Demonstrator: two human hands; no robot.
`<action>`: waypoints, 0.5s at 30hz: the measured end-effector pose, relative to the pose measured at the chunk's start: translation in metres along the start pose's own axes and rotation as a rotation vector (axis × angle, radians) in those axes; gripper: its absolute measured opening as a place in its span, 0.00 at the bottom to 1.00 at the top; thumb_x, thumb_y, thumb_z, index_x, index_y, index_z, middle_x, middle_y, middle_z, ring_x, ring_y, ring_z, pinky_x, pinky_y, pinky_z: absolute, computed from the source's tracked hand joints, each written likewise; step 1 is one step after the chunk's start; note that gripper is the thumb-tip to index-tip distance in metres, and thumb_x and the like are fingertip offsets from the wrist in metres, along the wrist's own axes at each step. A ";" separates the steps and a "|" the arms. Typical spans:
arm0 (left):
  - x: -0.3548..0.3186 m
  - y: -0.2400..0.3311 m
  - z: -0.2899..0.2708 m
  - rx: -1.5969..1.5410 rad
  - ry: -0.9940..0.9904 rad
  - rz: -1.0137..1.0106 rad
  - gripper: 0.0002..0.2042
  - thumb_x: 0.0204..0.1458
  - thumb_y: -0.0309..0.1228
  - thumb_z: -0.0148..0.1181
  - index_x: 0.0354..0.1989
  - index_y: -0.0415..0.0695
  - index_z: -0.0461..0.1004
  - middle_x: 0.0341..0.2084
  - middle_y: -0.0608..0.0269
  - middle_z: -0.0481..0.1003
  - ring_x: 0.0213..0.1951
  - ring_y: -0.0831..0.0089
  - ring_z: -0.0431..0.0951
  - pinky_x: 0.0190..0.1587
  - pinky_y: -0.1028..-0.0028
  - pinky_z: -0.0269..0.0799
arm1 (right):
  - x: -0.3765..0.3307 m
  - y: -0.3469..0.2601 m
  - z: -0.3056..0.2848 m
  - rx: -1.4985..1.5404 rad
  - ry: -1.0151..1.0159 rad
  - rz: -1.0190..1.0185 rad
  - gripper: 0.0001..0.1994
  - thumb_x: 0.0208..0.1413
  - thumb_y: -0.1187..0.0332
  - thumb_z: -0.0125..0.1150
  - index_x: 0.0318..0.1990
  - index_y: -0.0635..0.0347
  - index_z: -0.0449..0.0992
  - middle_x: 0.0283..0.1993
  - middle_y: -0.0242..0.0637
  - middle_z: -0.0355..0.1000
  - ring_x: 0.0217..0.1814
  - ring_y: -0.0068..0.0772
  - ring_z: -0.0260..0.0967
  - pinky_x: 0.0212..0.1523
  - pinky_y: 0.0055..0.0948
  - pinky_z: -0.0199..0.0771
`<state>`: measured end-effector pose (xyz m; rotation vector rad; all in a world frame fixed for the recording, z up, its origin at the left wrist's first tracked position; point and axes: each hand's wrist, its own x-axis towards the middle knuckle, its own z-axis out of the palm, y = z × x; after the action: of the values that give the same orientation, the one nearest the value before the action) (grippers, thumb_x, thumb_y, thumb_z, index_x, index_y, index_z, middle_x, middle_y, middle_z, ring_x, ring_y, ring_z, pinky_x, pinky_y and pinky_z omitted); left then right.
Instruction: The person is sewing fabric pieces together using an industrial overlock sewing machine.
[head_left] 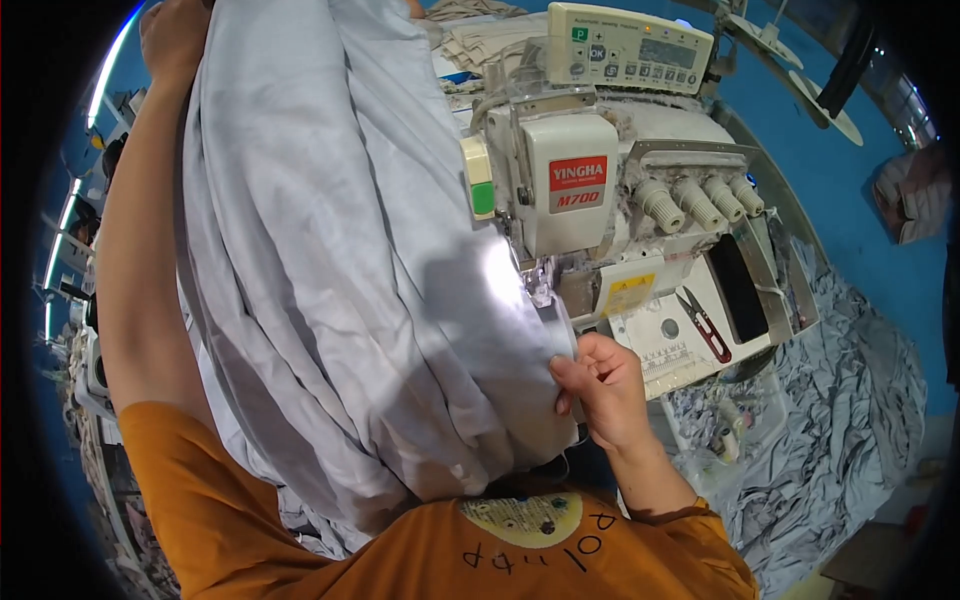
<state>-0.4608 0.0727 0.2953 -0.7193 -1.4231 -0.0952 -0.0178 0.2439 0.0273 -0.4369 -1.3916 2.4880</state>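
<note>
A large piece of light grey fabric (300,200) spreads in folds from the upper left down to my lap. Its right edge runs under the presser foot (542,285) of a white overlock sewing machine (565,235), where a lamp lights the cloth. My right hand (608,385) pinches that edge between thumb and fingers, just on the near side of the foot. With the arm stretched far out, my left hand (175,42) is closed at the fabric's far left edge; its fingertips are partly hidden.
Red-handled thread snips (706,326) lie on the machine's plate beside a black pad (737,288). A control panel (630,48) stands above, over several tension dials (690,203). More grey cloth (850,400) is heaped at the right; beige cloth (490,42) lies behind.
</note>
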 end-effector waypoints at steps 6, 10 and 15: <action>-0.028 -0.048 0.046 0.272 -0.223 -0.237 0.10 0.46 0.35 0.54 0.36 0.46 0.73 0.37 0.59 0.74 0.38 0.62 0.72 0.40 0.68 0.65 | 0.000 0.000 0.001 -0.003 0.026 0.018 0.04 0.53 0.75 0.60 0.30 0.63 0.72 0.23 0.29 0.71 0.19 0.16 0.66 0.20 0.15 0.67; -0.056 -0.009 0.038 0.391 -0.590 -0.599 0.26 0.47 0.50 0.59 0.54 0.53 0.69 0.48 0.60 0.72 0.51 0.65 0.72 0.49 0.75 0.66 | 0.000 0.002 0.000 0.004 0.005 -0.001 0.03 0.53 0.75 0.60 0.31 0.63 0.72 0.22 0.29 0.70 0.19 0.15 0.66 0.19 0.15 0.67; -0.136 0.121 -0.134 -0.703 -1.297 -0.194 0.38 0.37 0.47 0.69 0.56 0.38 0.65 0.51 0.51 0.69 0.53 0.59 0.69 0.54 0.67 0.64 | 0.000 0.002 0.000 -0.038 0.027 0.004 0.03 0.54 0.74 0.60 0.31 0.63 0.73 0.23 0.28 0.71 0.18 0.13 0.65 0.19 0.14 0.66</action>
<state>-0.3130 0.0526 0.1261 -1.3243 -2.7640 -0.3292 -0.0182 0.2431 0.0259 -0.4794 -1.4310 2.4528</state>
